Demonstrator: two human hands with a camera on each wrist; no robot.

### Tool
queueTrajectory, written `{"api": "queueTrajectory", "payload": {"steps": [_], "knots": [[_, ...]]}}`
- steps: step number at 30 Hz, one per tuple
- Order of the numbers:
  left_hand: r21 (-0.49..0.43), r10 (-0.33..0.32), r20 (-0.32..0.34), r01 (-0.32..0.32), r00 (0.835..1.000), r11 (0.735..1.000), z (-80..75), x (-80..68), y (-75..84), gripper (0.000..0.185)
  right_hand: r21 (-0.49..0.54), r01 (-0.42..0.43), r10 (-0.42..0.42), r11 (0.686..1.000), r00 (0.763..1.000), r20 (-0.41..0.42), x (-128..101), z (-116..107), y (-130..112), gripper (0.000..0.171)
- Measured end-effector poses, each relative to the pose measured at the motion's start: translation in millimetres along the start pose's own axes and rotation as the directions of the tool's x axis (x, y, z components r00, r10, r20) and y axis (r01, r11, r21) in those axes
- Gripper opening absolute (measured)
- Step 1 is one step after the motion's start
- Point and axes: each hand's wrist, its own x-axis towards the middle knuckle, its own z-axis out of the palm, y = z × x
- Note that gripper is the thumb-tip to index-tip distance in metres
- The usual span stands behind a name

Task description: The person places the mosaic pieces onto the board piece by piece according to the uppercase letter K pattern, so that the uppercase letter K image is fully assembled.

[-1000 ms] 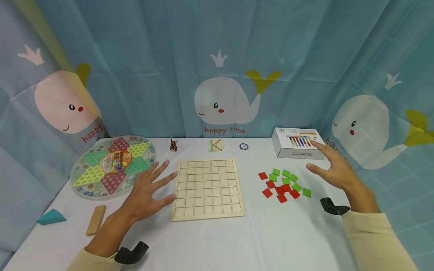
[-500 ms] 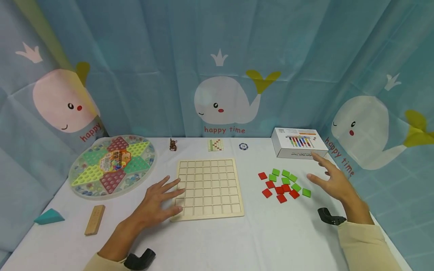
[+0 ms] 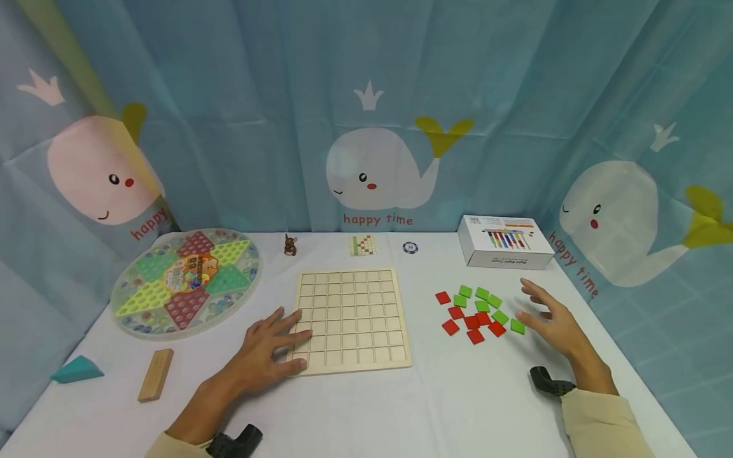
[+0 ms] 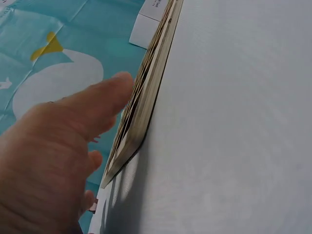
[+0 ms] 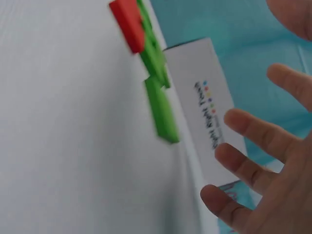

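A square wooden grid board (image 3: 352, 321) lies flat in the middle of the white table. My left hand (image 3: 265, 351) is at its left edge, fingers spread, fingertips over the border; in the left wrist view the thumb (image 4: 105, 100) is beside the board's edge (image 4: 146, 102), and whether it touches I cannot tell. My right hand (image 3: 554, 324) hovers just right of the loose square tiles with its fingers apart and nothing held. Those tiles are red (image 3: 471, 322) and green (image 3: 482, 306), scattered on the cloth; a green tile (image 5: 162, 112) is closest to that hand.
A white box (image 3: 505, 243) stands at the back right. Along the back are a poker chip (image 3: 410, 247), a small patterned card (image 3: 363, 245) and a brown figurine (image 3: 290, 245). On the left lie a round star-patterned game board (image 3: 186, 283), a wooden block (image 3: 155, 375) and a teal wedge (image 3: 77, 369).
My left hand has come down and toward me onto the board's left edge. My right hand has moved nearer and lower, from the white box to beside the tiles.
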Motion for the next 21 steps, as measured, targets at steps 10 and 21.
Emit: {"api": "queueTrajectory", "payload": {"steps": [10,21], "knots": [[0.056,-0.007,0.045,0.004,0.999,0.998,2.2,-1.0,-1.3,0.05,0.017,0.002,-0.003,1.0,1.0,0.021,0,11,17,0.068],[0.048,-0.003,0.04,0.001,0.999,0.999,3.7,-1.2,-3.9,0.051,-0.127,-0.048,0.06,0.991,0.994,0.091,-3,14,18,0.05]]}}
